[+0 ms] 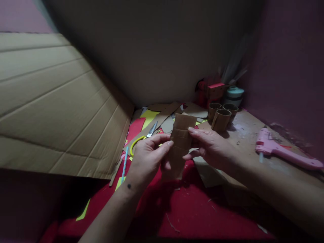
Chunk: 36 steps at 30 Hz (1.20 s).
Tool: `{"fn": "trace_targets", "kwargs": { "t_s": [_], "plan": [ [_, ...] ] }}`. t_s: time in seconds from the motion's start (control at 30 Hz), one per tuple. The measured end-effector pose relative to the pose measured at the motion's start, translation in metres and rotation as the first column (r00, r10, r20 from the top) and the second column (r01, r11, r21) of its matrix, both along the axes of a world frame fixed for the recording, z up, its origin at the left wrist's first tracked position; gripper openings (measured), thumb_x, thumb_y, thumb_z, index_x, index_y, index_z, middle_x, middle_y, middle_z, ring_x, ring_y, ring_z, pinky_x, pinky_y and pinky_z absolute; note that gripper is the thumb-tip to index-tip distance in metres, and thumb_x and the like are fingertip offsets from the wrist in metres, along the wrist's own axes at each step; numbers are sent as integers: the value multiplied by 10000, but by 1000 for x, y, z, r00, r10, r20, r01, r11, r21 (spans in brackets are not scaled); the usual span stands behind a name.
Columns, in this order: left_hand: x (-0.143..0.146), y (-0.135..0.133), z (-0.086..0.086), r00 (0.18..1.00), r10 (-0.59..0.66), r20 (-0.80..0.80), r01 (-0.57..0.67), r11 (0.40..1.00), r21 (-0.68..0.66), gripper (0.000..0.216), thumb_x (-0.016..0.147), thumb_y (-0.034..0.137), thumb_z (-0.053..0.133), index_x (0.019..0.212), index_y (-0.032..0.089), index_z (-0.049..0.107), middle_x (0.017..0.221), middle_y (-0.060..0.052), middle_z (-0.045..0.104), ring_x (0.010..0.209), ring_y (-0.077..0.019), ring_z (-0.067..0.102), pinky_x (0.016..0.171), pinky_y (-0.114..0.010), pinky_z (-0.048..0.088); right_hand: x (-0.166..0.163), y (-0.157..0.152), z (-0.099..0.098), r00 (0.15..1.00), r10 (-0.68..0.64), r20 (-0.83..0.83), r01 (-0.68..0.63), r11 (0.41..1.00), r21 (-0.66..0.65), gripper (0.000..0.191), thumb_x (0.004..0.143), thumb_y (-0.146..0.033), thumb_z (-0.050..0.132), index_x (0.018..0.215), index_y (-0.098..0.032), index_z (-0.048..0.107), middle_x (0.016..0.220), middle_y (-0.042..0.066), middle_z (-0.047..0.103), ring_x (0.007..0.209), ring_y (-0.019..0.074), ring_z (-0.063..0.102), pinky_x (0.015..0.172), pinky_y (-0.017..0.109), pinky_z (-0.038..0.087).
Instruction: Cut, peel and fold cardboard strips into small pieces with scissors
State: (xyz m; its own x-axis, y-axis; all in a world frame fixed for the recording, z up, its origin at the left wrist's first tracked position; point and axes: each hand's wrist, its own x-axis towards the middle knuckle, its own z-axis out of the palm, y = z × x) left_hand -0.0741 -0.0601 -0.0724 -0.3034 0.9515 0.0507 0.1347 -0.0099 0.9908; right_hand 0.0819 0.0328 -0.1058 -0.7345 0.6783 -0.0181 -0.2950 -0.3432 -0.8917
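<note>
Both hands grip a creased strip of brown cardboard (182, 136), raised above a red cloth (192, 202). On its left edge, my left hand (154, 153) pinches it between thumb and fingers. My right hand (207, 146) has its thumb on the upper right edge, with fingers at the side and partly behind. Fold lines cross the strip, and its lower end lies in shadow. Just beyond my left hand are scissors (145, 136) with yellow handles, blades pointing away. A blue patterned pencil-like stick (124, 165) lies left of my left wrist.
A large cardboard panel (55, 108) leans on the left. Cardboard and coloured paper scraps (149, 118) cover the back. Several items stand back right: cardboard tubes (221, 120) and a teal-lidded container (235, 92). A pink glue gun (283, 150) lies on the right.
</note>
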Motion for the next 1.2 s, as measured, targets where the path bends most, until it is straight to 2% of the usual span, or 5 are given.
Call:
{"fn": "trace_targets", "kwargs": {
  "t_s": [0.23,0.53,0.77,1.03,1.2],
  "plan": [
    [-1,2,3,997,19,75,-19,1000,-14,148,705,268,723,775,152,665,488,38,563,310,-44,441,287,-129,294,-3,1,1,998,53,16,-53,998,27,295,840,-397,631,958,-148,735,841,90,720,588,130,610,433,204,506],
    [-2,4,1,985,-12,171,21,998,-51,125,702,224,722,707,165,612,424,78,510,244,-29,381,238,-115,247,2,-2,6,993,34,112,-40,998,52,281,837,-383,632,889,-133,750,794,100,707,692,175,641,509,254,569],
    [-3,1,6,963,-131,237,144,989,-38,111,751,217,670,798,146,600,453,-7,636,306,-103,518,318,-179,427,3,-4,9,997,-13,75,4,993,119,290,832,-407,635,895,-150,754,821,99,724,728,186,662,570,278,583],
    [-5,-8,7,942,-159,296,186,980,-65,149,730,189,674,839,127,593,455,-31,661,278,-124,535,304,-177,421,-1,-6,13,987,41,152,-32,997,-64,222,844,-280,597,864,-101,727,815,123,701,677,177,632,442,229,557],
    [-6,-14,5,931,-143,335,189,976,-110,178,731,182,678,852,124,561,468,-41,668,309,-140,570,330,-185,453,-3,-9,14,976,76,203,-57,994,-97,210,857,-237,567,870,-74,699,760,109,661,605,149,592,392,212,529]
  ]
}}
